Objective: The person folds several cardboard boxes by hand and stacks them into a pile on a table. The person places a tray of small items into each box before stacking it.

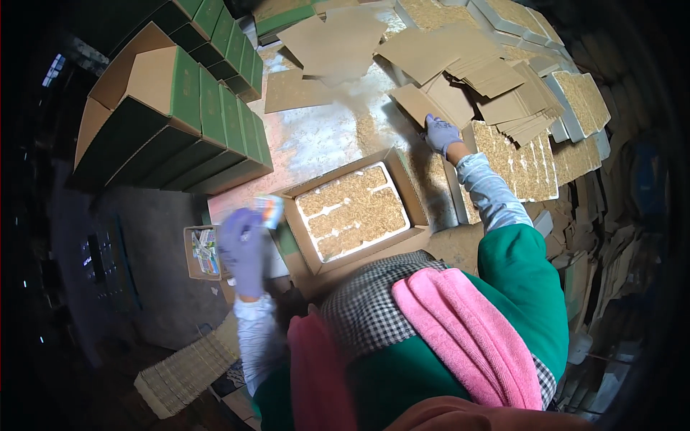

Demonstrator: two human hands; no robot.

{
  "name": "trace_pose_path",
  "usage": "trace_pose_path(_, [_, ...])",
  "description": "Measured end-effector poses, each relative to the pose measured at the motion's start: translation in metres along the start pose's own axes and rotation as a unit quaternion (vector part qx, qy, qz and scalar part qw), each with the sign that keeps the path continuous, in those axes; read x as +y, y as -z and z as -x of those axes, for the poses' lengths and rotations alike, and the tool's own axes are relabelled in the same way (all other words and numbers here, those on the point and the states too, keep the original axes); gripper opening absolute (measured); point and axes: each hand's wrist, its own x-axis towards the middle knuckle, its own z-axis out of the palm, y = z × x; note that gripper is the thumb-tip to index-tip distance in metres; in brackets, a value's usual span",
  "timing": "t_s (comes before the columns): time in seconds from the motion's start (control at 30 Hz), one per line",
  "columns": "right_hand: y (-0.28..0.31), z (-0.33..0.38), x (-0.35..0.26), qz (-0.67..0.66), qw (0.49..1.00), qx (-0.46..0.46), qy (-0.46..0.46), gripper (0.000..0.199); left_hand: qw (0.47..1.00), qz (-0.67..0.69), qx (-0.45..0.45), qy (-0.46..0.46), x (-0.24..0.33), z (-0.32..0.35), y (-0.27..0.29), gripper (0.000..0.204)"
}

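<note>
An open cardboard box sits on the near part of the tabletop, just in front of the person, holding a white tray filled with pale, straw-like blocks laid in rows. The left hand, in a purple glove, is raised just left of the box, its grip closed around a small colourful card or packet whose upper end reaches toward the box's left flap. The right hand, also gloved, stretches far and to the right, resting on a flat brown cardboard sheet at the edge of a loose pile of such sheets; whether its grip has closed on the sheet cannot be told, since the fingers lie flat over it.

By the look of it, the step in hand is finishing the filled box: the small packet goes in from the left while a cardboard sheet is fetched from the right. The next move would seem to call for pinching one sheet free of the pile without dragging its neighbours, then bringing it back over the tray squarely.

Further out, just right of the box lie more trays of the same pale blocks, and others line the far right edge. To the far left stands a row of closed green-and-brown boxes. Below the left hand, a small open carton holds more colourful packets, and a woven basket sits near the lower left.
</note>
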Motion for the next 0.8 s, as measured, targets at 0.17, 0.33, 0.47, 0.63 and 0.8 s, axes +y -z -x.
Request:
trace_pose_path(0.17, [0.11, 0.008, 0.012, -0.173, 0.983, -0.044, 0.032, 0.036, 0.932, -0.185, -0.29, -0.117, 0.035, 0.046, -0.087, 0.017])
trace_pose_path(0.33, [0.229, 0.103, -0.03, -0.725, 0.688, -0.004, 0.014, 0.084, 0.996, 0.033, 0.082, -0.031, 0.045, 0.044, -0.04, 0.04])
trace_pose_path(0.47, [0.167, 0.157, -0.077, -0.563, 0.812, -0.143, 0.05, 0.077, 0.979, 0.043, 0.164, -0.115, 0.053, 0.042, -0.017, 0.047])
trace_pose_path(0.63, [0.11, 0.165, -0.117, -0.16, 0.936, -0.242, 0.201, 0.062, 0.927, -0.12, -0.259, -0.245, 0.026, 0.057, -0.088, 0.059])
trace_pose_path(0.8, [0.114, 0.134, -0.137, 0.067, 0.9, -0.34, 0.264, 0.062, 0.884, -0.195, -0.371, -0.208, 0.007, 0.057, -0.12, 0.061])
